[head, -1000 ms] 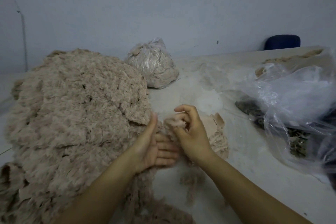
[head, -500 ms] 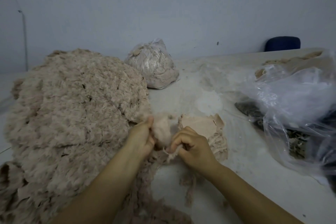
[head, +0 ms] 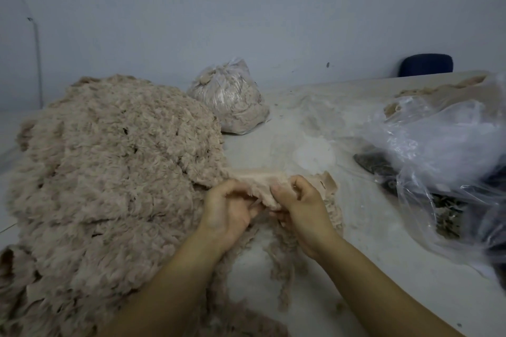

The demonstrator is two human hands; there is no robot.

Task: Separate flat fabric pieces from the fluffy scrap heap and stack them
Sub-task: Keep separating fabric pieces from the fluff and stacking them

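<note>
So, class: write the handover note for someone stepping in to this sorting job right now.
Left hand: grips the near left edge of a beige fabric piece.
Right hand: grips the same piece's right end.
Fluffy scrap heap: on the left of the table, touching the piece.
Flat stack: small, just behind the right hand.
Done: a few pieces stacked.
Left: free this piece, stack it, then work through the big heap.

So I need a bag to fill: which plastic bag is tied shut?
The small stuffed bag at the back by the wall, knotted on top; the big clear bag at right lies loose.
</note>
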